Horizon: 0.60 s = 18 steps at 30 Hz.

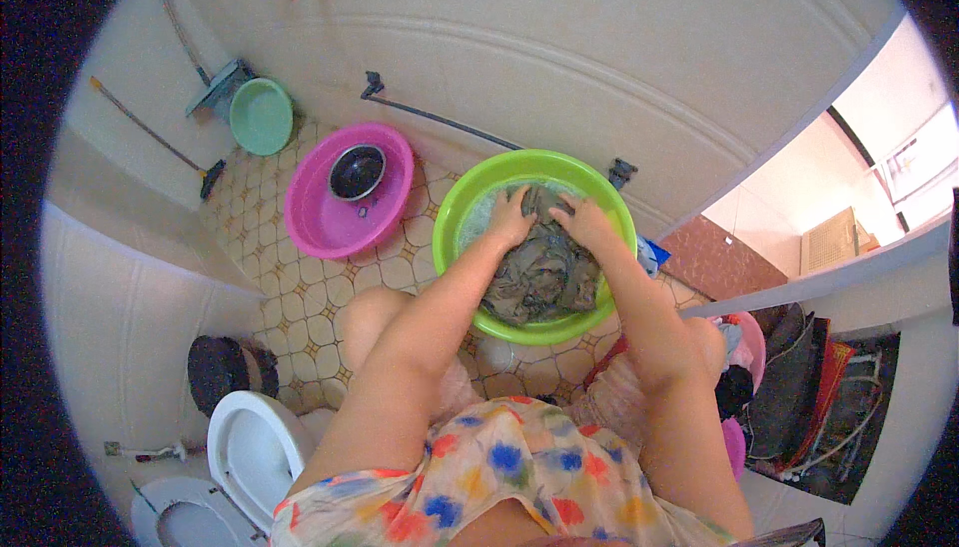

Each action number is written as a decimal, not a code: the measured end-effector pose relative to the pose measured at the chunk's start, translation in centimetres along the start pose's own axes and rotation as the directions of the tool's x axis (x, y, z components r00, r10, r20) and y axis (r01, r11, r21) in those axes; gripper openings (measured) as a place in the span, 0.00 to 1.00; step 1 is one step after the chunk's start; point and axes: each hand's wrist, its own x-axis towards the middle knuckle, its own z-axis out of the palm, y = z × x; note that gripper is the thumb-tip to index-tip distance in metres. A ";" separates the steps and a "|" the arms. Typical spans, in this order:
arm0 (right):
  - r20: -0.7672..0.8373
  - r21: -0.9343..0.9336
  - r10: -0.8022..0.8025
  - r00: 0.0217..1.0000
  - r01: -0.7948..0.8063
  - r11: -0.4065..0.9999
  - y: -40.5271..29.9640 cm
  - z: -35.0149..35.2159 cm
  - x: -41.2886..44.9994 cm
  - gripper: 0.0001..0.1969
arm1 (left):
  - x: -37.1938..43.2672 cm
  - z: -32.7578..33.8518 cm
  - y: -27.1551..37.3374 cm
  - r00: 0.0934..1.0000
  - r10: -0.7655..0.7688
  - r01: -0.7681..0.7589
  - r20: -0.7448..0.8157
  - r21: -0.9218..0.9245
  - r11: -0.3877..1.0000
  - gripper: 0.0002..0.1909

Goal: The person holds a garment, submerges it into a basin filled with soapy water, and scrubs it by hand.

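In a lime-green plastic basin [444, 247] before me lies a bunched, wet, dark grey-brown cloth [536, 270] in sudsy water. My left hand [514, 217] rests at the cloth's upper left edge, its fingers spread and touching the fabric. On the upper right part, my right hand [583, 223] touches the same cloth, fingers bent and apart. Whether either hand pinches any fabric is hard to see. Foamy water [473, 221] shows left of my left hand.
A pink basin [315, 221] holding a dark metal-rimmed bowl [357, 172] stands to the left, a green basin [262, 116] beyond it. A toilet [251, 442] is at lower left. A wall rail [449, 121] runs behind the lime basin; a pink tub [753, 348] with clothes is right.
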 end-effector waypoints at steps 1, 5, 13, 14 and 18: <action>0.015 -0.122 -0.015 1.000 0.017 0.992 -0.3 0.3 -0.3 0.23 | -0.2 0.2 0.1 1.000 -0.010 0.007 0.021 0.139 0.990 0.33; 0.155 -0.133 0.027 0.988 -0.006 0.991 -1.6 1.3 0.0 0.22 | -0.2 1.0 -1.4 0.999 -0.034 0.029 0.028 0.155 0.987 0.29; -0.046 0.093 0.051 0.998 -0.046 0.995 0.6 5.8 2.6 0.17 | 1.9 4.5 -3.1 0.965 -0.259 0.223 0.051 -0.683 0.696 0.21; -0.116 0.322 0.097 0.988 -0.055 0.945 -0.3 5.9 2.6 0.17 | 2.1 4.4 -2.9 0.949 -0.276 0.213 0.153 -0.956 0.202 0.22; -0.099 0.409 0.055 0.994 -0.010 0.913 -3.9 3.7 0.0 0.12 | 1.9 2.4 -0.7 0.851 -0.304 0.397 0.428 -0.904 -0.161 0.23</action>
